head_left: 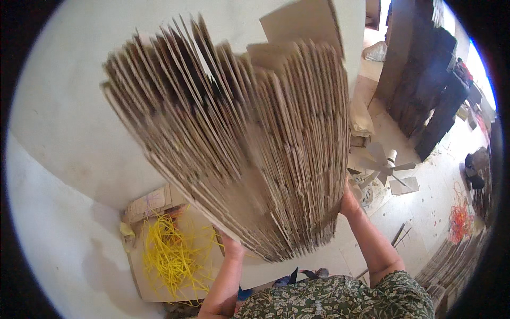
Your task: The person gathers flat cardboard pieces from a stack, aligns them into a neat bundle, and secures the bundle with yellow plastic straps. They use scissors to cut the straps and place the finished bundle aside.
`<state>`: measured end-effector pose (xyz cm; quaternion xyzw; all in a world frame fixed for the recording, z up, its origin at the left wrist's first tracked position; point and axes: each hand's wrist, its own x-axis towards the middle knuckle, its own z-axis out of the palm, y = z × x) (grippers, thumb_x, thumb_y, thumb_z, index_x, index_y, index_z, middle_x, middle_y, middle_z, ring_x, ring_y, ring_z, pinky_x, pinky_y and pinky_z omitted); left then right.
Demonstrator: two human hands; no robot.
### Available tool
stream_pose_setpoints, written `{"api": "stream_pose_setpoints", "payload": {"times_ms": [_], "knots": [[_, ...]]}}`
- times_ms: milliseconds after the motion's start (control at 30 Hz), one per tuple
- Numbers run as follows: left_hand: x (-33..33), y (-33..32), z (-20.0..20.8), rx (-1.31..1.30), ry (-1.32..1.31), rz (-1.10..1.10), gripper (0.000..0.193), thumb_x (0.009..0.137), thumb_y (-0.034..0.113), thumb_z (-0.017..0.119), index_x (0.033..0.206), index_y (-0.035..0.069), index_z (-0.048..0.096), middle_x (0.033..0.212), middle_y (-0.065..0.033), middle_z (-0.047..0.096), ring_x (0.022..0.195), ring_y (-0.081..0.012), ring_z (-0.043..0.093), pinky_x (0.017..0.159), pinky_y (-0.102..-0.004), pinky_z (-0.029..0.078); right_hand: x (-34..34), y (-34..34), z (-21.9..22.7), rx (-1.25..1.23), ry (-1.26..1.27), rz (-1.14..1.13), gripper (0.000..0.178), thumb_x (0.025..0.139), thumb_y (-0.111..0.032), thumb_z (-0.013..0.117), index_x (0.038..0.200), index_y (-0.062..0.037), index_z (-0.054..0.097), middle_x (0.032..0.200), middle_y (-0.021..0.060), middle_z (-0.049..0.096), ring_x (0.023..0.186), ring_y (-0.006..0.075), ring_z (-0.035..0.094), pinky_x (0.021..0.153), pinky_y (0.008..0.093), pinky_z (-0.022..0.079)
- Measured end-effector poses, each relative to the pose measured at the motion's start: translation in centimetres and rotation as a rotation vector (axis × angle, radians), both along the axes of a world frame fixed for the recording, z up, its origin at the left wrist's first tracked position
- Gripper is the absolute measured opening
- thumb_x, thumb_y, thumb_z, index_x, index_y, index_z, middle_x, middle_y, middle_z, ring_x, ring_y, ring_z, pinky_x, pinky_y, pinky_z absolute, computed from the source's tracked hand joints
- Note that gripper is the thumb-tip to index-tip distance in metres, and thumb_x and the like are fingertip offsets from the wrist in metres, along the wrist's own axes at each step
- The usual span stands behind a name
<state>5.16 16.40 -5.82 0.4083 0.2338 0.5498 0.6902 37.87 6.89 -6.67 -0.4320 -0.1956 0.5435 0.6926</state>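
Observation:
A thick stack of flattened brown cardboard sheets [297, 154] fills the middle of the view, raised in front of me. Its sheets fan apart at the far end and press tightly together at the near end. One larger flap [305, 24] juts up at the far right of the stack. My left hand [231, 246] grips the stack low on its left side. On its right side my right hand [348, 201] clasps it, so the bundle is held between both palms. The fingers of both hands are mostly hidden by the cardboard.
A tangle of yellow strapping strips [172, 255] lies at lower left, by a flat carton [149, 204] and the white wall [69, 106]. To the right stand a pedestal fan [389, 169] and tall dark stacks [422, 80]. Red strips [459, 218] and more stacked cardboard [451, 266] lie at far right.

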Motion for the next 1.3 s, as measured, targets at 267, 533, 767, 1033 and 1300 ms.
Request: {"api": "stream_pose_setpoints", "payload": {"times_ms": [267,533,767,1033,1300], "knots": [[-1.1,-2.4,-10.3,-0.452,-0.159,-0.309,0.046,0.097,0.029,0.046,0.137,0.008,0.038,0.134,-0.0061,0.046,0.118,-0.0219,0.047,0.098,-0.0379,0.042,0.1,-4.5,-7.4,0.266,-0.468,0.165,0.058,0.095,-0.034,0.052,0.144,-0.0107,0.032,0.147,0.007,0.033,0.135,0.0221,0.029,0.113,0.036,0.021],[3.1,-2.8,-9.6,-0.39,-0.028,-0.399,0.055,0.099,0.043,0.033,0.142,0.009,0.032,0.142,-0.0086,0.038,0.126,-0.0248,0.041,0.103,-0.0417,0.039,1.9,-6.1,-10.9,0.017,-0.44,0.051,0.057,0.095,-0.036,0.051,0.142,-0.0104,0.035,0.144,0.0057,0.038,0.132,0.0211,0.034,0.111,0.0369,0.025],[6.3,-4.5,-9.2,-0.379,0.089,-0.411,0.058,0.098,0.038,0.04,0.145,0.008,0.025,0.146,-0.0085,0.033,0.132,-0.0227,0.034,0.109,-0.0375,0.03,4.7,-8.4,-7.1,-0.114,-0.38,-0.095,0.058,0.094,-0.04,0.049,0.142,-0.0102,0.036,0.144,0.0064,0.039,0.132,0.0215,0.035,0.111,0.0372,0.026],[7.2,-5.2,-5.9,0.27,0.355,-0.227,0.067,0.096,0.025,0.047,0.148,0.002,0.011,0.151,-0.0152,0.02,0.139,-0.0248,0.02,0.114,-0.0341,0.017,4.8,-7.9,-6.5,-0.143,-0.365,-0.092,0.061,0.094,-0.045,0.046,0.142,-0.0099,0.036,0.143,0.0071,0.039,0.131,0.0219,0.036,0.11,0.0376,0.026],[7.9,-4.2,-4.2,0.094,0.415,-0.187,0.062,0.094,0.017,0.05,0.145,0.001,0.019,0.149,-0.0146,0.027,0.135,-0.0233,0.028,0.113,-0.0348,0.021,5.2,-4.7,-4.9,-0.123,-0.354,-0.087,0.063,0.094,-0.05,0.043,0.142,-0.0097,0.036,0.143,0.0079,0.04,0.13,0.0223,0.037,0.11,0.0379,0.027]]}}
